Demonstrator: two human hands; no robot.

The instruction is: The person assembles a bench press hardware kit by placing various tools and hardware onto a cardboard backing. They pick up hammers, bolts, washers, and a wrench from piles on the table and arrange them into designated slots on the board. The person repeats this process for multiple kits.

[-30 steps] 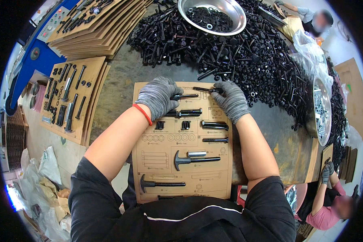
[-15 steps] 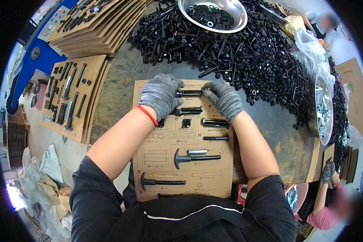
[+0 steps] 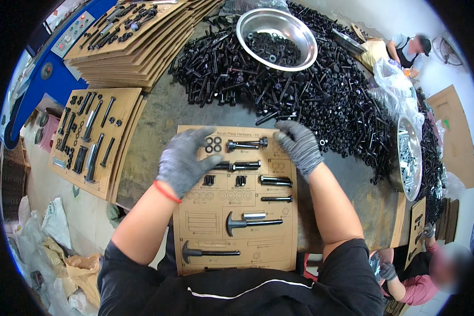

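Note:
A printed cardboard hardware board (image 3: 237,197) lies before me with black parts on it. My left hand (image 3: 187,162), in a grey glove, is open over its upper left part, thumb and fingers apart, beside several black rings (image 3: 213,145). At the board's upper right edge is my right hand (image 3: 300,148), also gloved, its fingers apart and nothing visible in them. Between the hands lie black bolts (image 3: 247,144) at the top. Below them are another row of bolts (image 3: 246,165), short black screws (image 3: 240,180), a silver sleeve (image 3: 254,215) and two T-shaped black handles (image 3: 255,224).
A large heap of black bolts and nuts (image 3: 221,79) covers the far table, with a steel bowl of washers (image 3: 247,23) on it. Filled boards (image 3: 126,105) are stacked at left. Silver parts fill another bowl (image 3: 397,176) at right. Two other people are at the right.
Both hands have let go of the bolts at the board's top and moved apart, left hand leftward, right hand slightly outward. The bolts now lie uncovered on the board, and the view has shifted.

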